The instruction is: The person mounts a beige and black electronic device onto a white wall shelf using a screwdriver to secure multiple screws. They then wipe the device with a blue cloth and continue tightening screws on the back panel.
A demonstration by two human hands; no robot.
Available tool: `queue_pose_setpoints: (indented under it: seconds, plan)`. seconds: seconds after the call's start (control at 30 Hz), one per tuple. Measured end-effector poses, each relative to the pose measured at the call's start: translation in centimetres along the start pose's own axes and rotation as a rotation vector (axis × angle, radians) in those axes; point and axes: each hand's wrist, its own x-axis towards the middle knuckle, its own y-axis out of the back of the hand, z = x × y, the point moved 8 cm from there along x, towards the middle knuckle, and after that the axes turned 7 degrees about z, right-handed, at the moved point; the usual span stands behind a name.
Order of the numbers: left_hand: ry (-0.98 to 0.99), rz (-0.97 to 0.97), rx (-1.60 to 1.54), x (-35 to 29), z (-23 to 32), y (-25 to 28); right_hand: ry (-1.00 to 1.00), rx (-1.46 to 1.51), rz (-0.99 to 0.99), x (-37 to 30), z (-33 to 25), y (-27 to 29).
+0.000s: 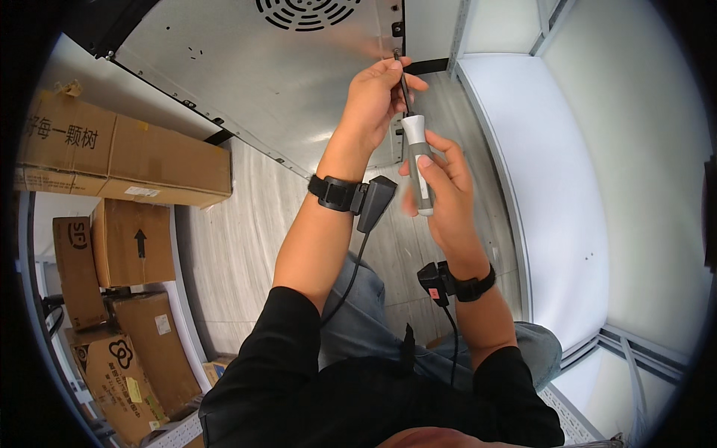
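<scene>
My right hand (449, 179) is wrapped round the grey and white handle of a screwdriver (418, 149). Its thin dark shaft points away from me, up to the right edge of a large metal panel (254, 89). Near the tip, my left hand (377, 89) has its thumb and index finger closed on the shaft, with the other fingers partly curled beside it. The tip meets the panel's edge by a small screw or hole, but the fingers partly hide that spot. Round vent slots (308, 11) cut through the panel's far part.
Cardboard boxes (134, 239) are stacked on shelving at the left. A white shelf (553, 187) on a metal frame runs along the right. Wood-look flooring (231, 246) lies below. Black wrist-strapped devices with cables (377, 205) sit on both my forearms.
</scene>
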Motion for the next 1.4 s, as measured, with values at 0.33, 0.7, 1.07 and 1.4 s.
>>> queue_pose_setpoints:
  seconds: [0.33, 0.7, 1.07, 1.4]
  plan:
    - [-0.024, -0.016, 0.028, 0.4, 0.0, 0.0, -0.010, 0.060, -0.004, 0.2, 0.3, 0.5]
    - [0.000, -0.001, 0.012, 0.6, -0.1, 0.2, -0.103, 0.265, -0.075, 0.4, -0.1, 0.0]
    - [0.028, 0.020, 0.021, 0.1, -0.1, 0.4, 0.017, -0.063, 0.050, 0.3, -0.9, -0.2]
    - [-0.132, 0.180, 0.283, -0.4, 1.1, 0.6, 0.305, -0.611, 0.157, 0.7, -0.1, 0.4]
